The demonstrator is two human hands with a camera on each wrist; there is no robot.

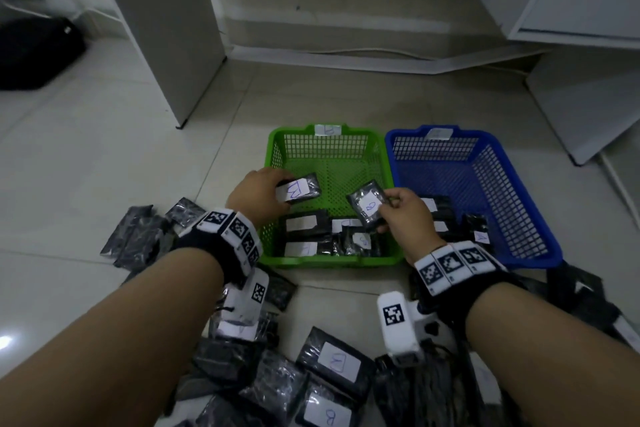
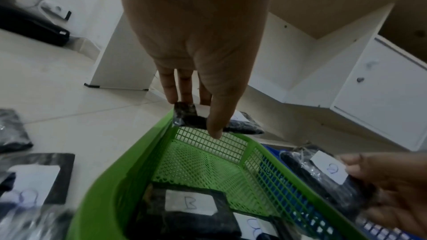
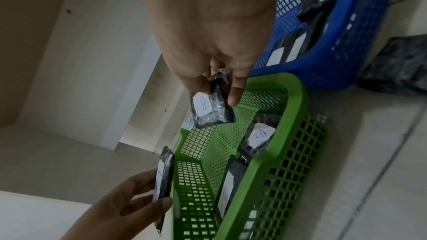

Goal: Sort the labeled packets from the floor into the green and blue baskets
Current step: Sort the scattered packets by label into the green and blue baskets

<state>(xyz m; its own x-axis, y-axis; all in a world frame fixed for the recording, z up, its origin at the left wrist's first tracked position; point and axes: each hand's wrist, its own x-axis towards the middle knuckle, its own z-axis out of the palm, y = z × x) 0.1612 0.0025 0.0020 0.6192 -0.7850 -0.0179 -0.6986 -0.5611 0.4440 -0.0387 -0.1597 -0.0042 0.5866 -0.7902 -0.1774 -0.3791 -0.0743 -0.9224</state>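
A green basket [image 1: 273, 146] and a blue basket [image 1: 512, 180] stand side by side on the floor, each with several black labeled packets inside. My left hand [image 1: 259, 194] holds a black packet with a white "B" label [image 1: 298, 188] over the green basket's left rim [image 2: 129, 154]. That left-hand packet [image 2: 191, 118] is pinched between thumb and fingers. My right hand [image 1: 403, 215] pinches another "B" packet [image 1: 367, 205] above the green basket's right side; this right-hand packet [image 3: 211, 107] hangs from my fingertips. Loose packets [image 1: 332, 362] lie on the floor near me.
White cabinets [image 1: 166, 28] stand behind the baskets, with a cable along the wall base. A black bag [image 1: 34, 52] sits at far left. More packets [image 1: 138, 236] are scattered left of the green basket and to the right of the blue one.
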